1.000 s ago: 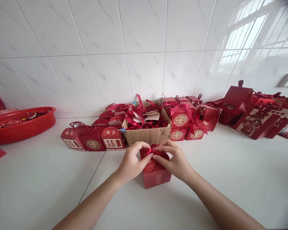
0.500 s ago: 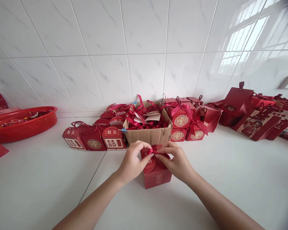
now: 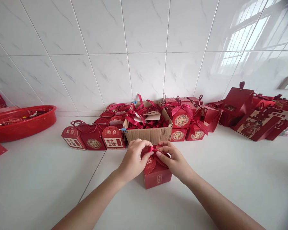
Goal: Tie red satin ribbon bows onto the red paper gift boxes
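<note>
A small red gift box (image 3: pixel 157 177) stands on the white floor in front of me. On its top lies a red ribbon (image 3: pixel 153 149). My left hand (image 3: pixel 133 159) pinches the ribbon from the left, fingers curled together. From the right, my right hand (image 3: pixel 174 159) pinches the same ribbon, fingertips almost meeting the left ones. Both hands rest on the box top and hide most of it. Just behind stands an open cardboard carton (image 3: pixel 148 134) full of red ribbons and tags.
Finished red boxes (image 3: pixel 93 139) line up left of the carton, others with bows (image 3: pixel 182 119) to its right. Larger red bags (image 3: pixel 256 118) lie far right. A red basin (image 3: pixel 21 123) sits at far left. A white tiled wall (image 3: pixel 144 48) rises behind.
Both hands have drawn slightly closer together over the box top, still pinching the ribbon. The box has not moved.
</note>
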A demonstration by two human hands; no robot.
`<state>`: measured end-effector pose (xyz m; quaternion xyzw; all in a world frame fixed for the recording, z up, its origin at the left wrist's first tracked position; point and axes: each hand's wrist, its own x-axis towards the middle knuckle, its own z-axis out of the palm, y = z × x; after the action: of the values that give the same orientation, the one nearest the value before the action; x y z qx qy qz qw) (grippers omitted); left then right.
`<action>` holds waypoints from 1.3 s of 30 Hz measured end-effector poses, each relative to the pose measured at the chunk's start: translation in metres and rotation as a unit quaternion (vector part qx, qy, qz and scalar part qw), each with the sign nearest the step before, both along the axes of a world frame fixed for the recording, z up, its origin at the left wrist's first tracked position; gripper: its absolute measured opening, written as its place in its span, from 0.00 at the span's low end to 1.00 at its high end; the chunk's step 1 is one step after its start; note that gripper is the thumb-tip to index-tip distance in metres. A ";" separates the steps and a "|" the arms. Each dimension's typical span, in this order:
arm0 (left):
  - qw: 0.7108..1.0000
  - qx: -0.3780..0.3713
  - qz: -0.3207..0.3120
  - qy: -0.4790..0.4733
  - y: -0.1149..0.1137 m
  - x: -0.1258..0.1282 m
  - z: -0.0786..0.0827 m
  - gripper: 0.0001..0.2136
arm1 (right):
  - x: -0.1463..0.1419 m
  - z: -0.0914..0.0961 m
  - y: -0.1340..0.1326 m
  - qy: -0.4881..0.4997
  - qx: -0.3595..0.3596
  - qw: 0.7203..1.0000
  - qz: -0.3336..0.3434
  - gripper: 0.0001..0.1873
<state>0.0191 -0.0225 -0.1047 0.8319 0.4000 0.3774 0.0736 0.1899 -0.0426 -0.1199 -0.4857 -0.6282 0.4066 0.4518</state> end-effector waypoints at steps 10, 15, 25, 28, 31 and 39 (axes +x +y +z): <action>0.995 -0.027 -0.008 -0.097 -0.001 -0.002 -0.004 0.06 | -0.001 0.004 -0.003 0.043 -0.024 0.998 0.028 0.16; 0.993 -0.078 -0.059 -0.062 -0.005 -0.004 0.000 0.03 | 0.000 0.008 -0.003 0.054 -0.014 0.998 0.036 0.15; 0.974 -0.199 -0.101 -0.044 0.004 -0.009 0.013 0.04 | 0.013 0.014 0.005 0.000 0.032 0.999 -0.022 0.19; 0.959 -0.239 -0.150 0.015 0.004 -0.009 0.028 0.02 | 0.021 0.015 0.007 -0.048 0.053 0.997 0.007 0.08; 0.944 -0.267 -0.181 0.073 0.006 -0.010 0.041 0.01 | 0.029 0.017 0.006 -0.092 0.053 0.990 0.089 0.10; 0.889 -0.320 -0.264 0.195 0.019 -0.001 0.070 0.06 | 0.048 0.041 0.008 -0.226 -0.028 0.948 0.220 0.10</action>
<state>0.0184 -0.0032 -0.0345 0.8950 0.2715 0.0254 0.3530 0.2376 -0.0347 -0.0787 -0.4270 -0.7934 0.3932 0.1833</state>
